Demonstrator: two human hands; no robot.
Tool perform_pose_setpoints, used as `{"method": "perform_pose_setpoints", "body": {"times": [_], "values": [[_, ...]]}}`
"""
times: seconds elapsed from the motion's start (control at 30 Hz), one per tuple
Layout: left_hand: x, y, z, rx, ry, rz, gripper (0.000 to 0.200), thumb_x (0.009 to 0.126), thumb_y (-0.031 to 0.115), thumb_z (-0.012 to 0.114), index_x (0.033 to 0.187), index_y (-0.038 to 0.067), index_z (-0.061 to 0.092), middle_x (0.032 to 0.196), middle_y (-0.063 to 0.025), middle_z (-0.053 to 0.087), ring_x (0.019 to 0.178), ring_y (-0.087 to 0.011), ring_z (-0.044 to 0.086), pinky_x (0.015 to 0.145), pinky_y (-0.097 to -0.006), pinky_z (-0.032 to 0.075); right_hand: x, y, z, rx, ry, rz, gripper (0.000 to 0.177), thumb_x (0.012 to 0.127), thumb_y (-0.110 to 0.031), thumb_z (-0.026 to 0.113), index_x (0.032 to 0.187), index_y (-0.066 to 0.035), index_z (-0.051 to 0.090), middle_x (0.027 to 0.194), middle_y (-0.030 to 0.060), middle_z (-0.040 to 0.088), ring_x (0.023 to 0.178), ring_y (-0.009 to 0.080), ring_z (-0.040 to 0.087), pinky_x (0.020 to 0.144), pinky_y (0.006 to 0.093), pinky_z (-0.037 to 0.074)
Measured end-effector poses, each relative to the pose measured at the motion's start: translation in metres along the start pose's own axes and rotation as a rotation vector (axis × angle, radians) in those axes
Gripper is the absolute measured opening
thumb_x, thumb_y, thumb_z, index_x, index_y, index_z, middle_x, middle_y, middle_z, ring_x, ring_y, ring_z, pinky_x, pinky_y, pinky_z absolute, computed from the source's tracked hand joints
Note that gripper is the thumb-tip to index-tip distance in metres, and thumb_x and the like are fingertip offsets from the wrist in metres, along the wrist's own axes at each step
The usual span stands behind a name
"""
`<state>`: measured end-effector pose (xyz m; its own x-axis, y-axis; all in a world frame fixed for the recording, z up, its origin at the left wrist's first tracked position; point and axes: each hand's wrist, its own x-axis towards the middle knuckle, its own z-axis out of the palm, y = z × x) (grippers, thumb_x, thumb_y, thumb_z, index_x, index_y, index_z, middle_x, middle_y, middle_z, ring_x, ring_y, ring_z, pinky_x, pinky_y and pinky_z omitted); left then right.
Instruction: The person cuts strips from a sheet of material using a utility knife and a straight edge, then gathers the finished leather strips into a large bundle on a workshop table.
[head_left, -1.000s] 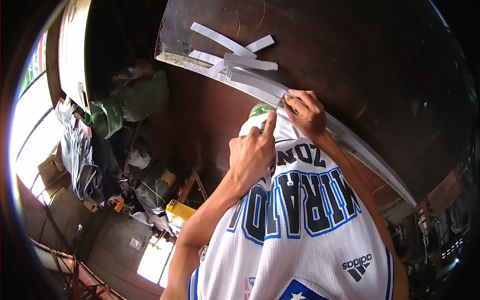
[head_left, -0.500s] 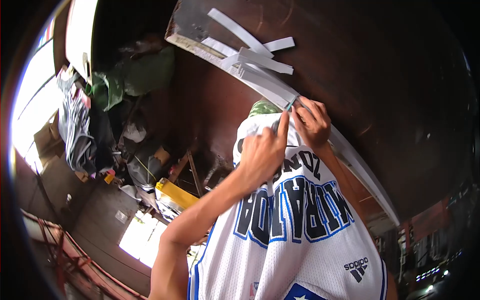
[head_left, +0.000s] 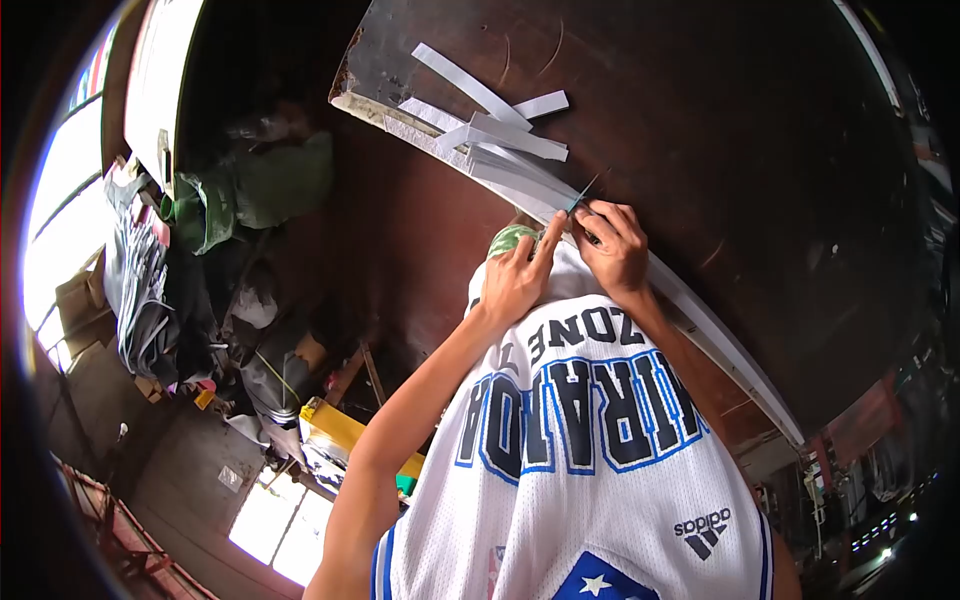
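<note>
My right hand [head_left: 614,252] is closed around a slim tool [head_left: 590,190] with a thin pointed tip and a bluish-green part; its exact kind is not clear. It rests at the table edge, by the near end of the white strips. My left hand [head_left: 515,282] lies beside it, index finger stretched to the strips' end near the tool, the other fingers partly bent. Several white strips [head_left: 475,85] lie loosely crossed on the dark tabletop [head_left: 720,150]. More strips [head_left: 520,182] lie lengthwise along the edge, reaching towards my hands.
A pale edge [head_left: 720,345] of the table runs diagonally down to the right. On the left hang bundled grey strips [head_left: 142,290] and a green sack [head_left: 285,185]. A yellow object [head_left: 345,425] stands lower down, near my left arm.
The view has shifted slightly. My left hand has drawn back a little and its fingers are less curled. The tool's thin tip now shows beyond the strips' edge.
</note>
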<state>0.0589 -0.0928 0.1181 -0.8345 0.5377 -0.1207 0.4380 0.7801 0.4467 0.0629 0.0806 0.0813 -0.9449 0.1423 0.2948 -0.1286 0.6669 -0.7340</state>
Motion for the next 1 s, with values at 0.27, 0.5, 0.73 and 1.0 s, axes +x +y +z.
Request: {"method": "perform_pose_setpoints", "body": {"times": [0.27, 0.5, 0.73, 1.0], "values": [[0.013, 0.041, -0.072, 0.058, -0.056, -0.111, 0.055, 0.083, 0.01, 0.066, 0.136, 0.02, 0.057, 0.066, -0.0081, 0.063, 0.05, -0.0256, 0.061, 0.045, -0.037, 0.048, 0.001, 0.004, 0.0, -0.08, -0.011, -0.073, 0.009, 0.077, -0.004, 0.074, 0.085, -0.007, 0.069, 0.093, 0.0038, 0.067, 0.079, 0.0236, 0.063, 0.069, 0.0336, 0.053], [-0.009, 0.036, -0.077, 0.144, -0.166, -0.158, 0.053, 0.085, 0.012, 0.066, 0.136, 0.02, 0.056, 0.063, -0.0072, 0.059, 0.046, -0.0239, 0.058, 0.042, -0.0372, 0.045, 0.002, 0.003, 0.004, 0.023, 0.037, -0.008, 0.009, 0.076, -0.002, 0.075, 0.081, -0.007, 0.069, 0.092, 0.0038, 0.069, 0.077, 0.0233, 0.064, 0.069, 0.0332, 0.053], [-0.009, 0.032, -0.077, 0.109, -0.19, -0.141, 0.056, 0.085, 0.012, 0.066, 0.139, 0.021, 0.053, 0.065, -0.0084, 0.06, 0.047, -0.0245, 0.059, 0.042, -0.0373, 0.045, 0.0, 0.001, 0.003, 0.016, 0.027, 0.002, 0.01, 0.075, -0.002, 0.076, 0.083, -0.007, 0.07, 0.093, 0.0038, 0.069, 0.078, 0.023, 0.064, 0.069, 0.0326, 0.054], [-0.005, 0.038, -0.081, 0.181, -0.386, -0.172, 0.066, 0.084, 0.015, 0.064, 0.147, 0.019, 0.042, 0.077, -0.0148, 0.065, 0.052, -0.0291, 0.064, 0.045, -0.0407, 0.049, -0.001, -0.003, -0.001, 0.028, -0.005, 0.015, 0.014, 0.074, -0.001, 0.076, 0.086, -0.006, 0.071, 0.095, 0.0057, 0.069, 0.081, 0.0238, 0.065, 0.071, 0.0327, 0.055]]}}
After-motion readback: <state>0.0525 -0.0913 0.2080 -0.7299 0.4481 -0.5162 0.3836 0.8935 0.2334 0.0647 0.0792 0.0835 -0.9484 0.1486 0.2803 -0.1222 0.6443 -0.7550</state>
